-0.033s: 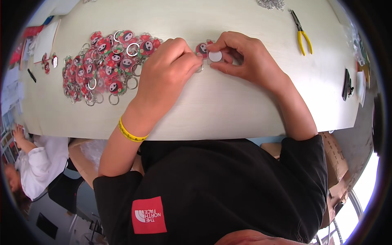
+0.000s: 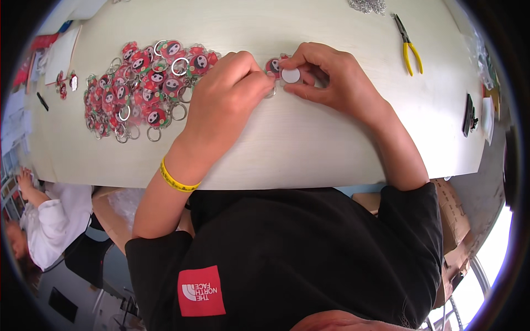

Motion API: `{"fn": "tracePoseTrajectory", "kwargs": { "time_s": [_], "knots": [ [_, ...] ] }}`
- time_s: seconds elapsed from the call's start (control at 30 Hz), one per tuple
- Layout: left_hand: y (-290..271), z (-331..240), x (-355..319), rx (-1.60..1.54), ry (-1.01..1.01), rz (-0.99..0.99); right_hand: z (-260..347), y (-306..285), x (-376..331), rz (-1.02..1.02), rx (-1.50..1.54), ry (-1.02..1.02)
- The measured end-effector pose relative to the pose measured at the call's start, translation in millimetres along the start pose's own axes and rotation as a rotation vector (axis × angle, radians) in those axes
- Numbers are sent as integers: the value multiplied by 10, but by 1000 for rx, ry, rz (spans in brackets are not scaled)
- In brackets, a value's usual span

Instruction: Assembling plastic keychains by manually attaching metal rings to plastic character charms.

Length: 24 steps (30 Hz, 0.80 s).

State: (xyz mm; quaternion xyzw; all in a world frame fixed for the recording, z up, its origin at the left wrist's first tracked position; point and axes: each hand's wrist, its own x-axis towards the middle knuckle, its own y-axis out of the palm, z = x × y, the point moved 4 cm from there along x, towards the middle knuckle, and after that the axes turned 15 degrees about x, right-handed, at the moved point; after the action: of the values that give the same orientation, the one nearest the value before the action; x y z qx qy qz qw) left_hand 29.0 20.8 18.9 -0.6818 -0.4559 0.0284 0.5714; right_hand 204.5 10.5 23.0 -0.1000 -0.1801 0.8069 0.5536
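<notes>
Close together over the table, both my hands work on a clear acrylic keychain (image 2: 273,65) with a red printed figure. My left hand (image 2: 232,91) is closed, its thumb and fingertips pinching the keychain's near left side. Part of a metal ring (image 2: 271,92) shows beneath those fingertips. My right hand (image 2: 339,80) pinches a white round disc (image 2: 291,75) between thumb and fingers, right beside the red charm. Whether the disc is joined to the charm I cannot tell. Left of my left hand lies a large pile of similar red keychains (image 2: 146,88) with metal rings.
Pliers with yellow handles (image 2: 408,52) lie at the far right. A heap of silver chains (image 2: 367,5) is at the far edge. A black object (image 2: 468,115) sits near the right edge, and a few loose charms (image 2: 62,88) at the left. A person in white (image 2: 58,220) is at the lower left.
</notes>
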Motion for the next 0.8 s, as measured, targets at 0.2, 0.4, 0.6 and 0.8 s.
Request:
{"fn": "tracePoseTrajectory", "kwargs": {
  "time_s": [0.2,0.4,0.6,0.8],
  "knots": [
    [18,-8,4,-6,-5,8,4,32,27,-54,27,54],
    [25,-20,-7,23,-13,6,-14,-48,12,0,43,106],
    [14,-13,5,-4,-5,3,14,-8,40,-72,-34,103],
    [3,-31,15,12,-11,15,-25,7,16,-100,54,46]
  ]
}}
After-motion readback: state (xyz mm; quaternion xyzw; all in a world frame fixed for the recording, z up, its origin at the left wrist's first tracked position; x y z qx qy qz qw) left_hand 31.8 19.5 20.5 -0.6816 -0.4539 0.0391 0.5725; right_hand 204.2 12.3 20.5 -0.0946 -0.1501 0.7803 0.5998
